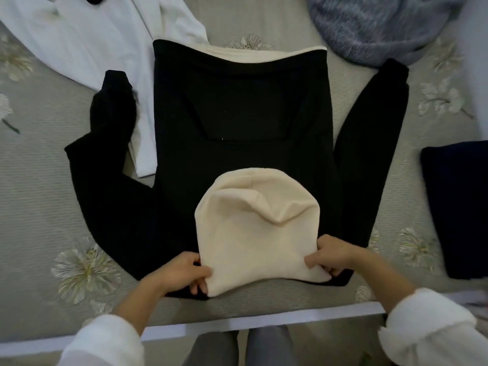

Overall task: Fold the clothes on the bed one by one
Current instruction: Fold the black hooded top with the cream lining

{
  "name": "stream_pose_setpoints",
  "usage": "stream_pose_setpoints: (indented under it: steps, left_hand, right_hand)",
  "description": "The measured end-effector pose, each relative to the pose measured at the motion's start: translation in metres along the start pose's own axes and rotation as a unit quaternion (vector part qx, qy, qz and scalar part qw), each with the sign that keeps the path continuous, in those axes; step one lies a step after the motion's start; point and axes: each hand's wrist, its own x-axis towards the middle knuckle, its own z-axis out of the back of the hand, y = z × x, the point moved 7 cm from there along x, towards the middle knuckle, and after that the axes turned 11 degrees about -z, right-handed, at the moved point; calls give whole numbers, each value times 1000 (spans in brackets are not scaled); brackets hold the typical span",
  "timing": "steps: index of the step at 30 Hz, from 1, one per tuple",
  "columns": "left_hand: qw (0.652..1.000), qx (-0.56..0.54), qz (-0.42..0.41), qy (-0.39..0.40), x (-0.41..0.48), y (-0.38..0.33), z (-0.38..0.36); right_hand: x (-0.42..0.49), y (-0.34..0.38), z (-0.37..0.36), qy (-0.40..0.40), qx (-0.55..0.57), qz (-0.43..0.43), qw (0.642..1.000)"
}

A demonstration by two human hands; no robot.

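A black hoodie (237, 114) with cream lining lies flat on the bed, front pocket up, hem away from me and both sleeves spread out to the sides. Its cream-lined hood (257, 228) is turned up over the chest. My left hand (182, 270) pinches the hood's lower left corner at the neckline. My right hand (332, 256) grips the lower right corner. A white garment (87, 35) lies at the far left, partly under the left sleeve. A fluffy blue-grey garment (375, 25) is heaped at the far right.
A dark navy folded garment (459, 207) lies at the right edge. The grey bedspread (34, 196) has a pale flower pattern. The bed's near edge (237, 323) runs just in front of my legs.
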Motion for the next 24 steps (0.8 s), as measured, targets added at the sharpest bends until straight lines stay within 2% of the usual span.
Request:
stream_pose_setpoints:
  steps: [1,2,3,4,5,6,7,8,11,12,13,15,16,17,18,19,20,22,24]
  left_hand:
    - [1000,13,17,15,-1,4,0]
    - [999,49,23,-4,-1,4,4]
    - [993,98,13,-63,0,1,13]
    - [977,147,-17,-155,0,-8,25]
    - [946,197,-64,-248,-3,-22,35]
    - [912,244,-110,-310,-7,-39,39]
    - [885,294,-146,-330,-7,-57,39]
    - [866,342,-167,-324,-1,-74,38]
    - [838,432,-199,-268,28,-112,35]
    - [836,438,-211,-253,36,-123,36]
    - [851,410,-224,-241,41,-133,39]
    - [920,244,-224,-208,41,-148,51]
    - [949,128,-221,-183,38,-155,56]
    - [960,48,-220,-169,35,-162,61]
    - [961,24,-217,-172,34,-167,66]
    - [958,25,-212,-189,37,-169,72]
    - [952,50,-206,-223,44,-168,79]
    - [916,161,-184,-316,59,-163,89]
    - [853,286,-214,-382,69,-161,78]
  right_hand:
    - [-1,-1,2,-5,-38,-14,999]
    - [-1,1,8,-55,-68,-10,996]
    - [-3,7,19,-148,-81,10,986]
    - [-8,16,29,-260,-76,48,962]
    - [-20,28,34,-362,-81,94,924]
    - [-30,42,33,-432,-106,136,885]
    - [-34,54,27,-462,-149,165,859]
    - [-34,66,21,-461,-195,181,846]
    - [-14,86,16,-396,-266,211,853]
    - [-10,90,24,-373,-224,236,869]
    - [-11,92,37,-349,-126,260,892]
    - [-16,88,67,-235,135,261,926]
    - [-20,86,80,-174,241,258,919]
    - [-20,85,91,-124,296,246,914]
    - [-20,88,97,-96,301,231,920]
    - [-17,92,103,-94,280,222,929]
    - [-9,97,109,-125,248,218,936]
    - [8,110,117,-255,134,206,935]
    - [15,122,108,-408,15,210,889]
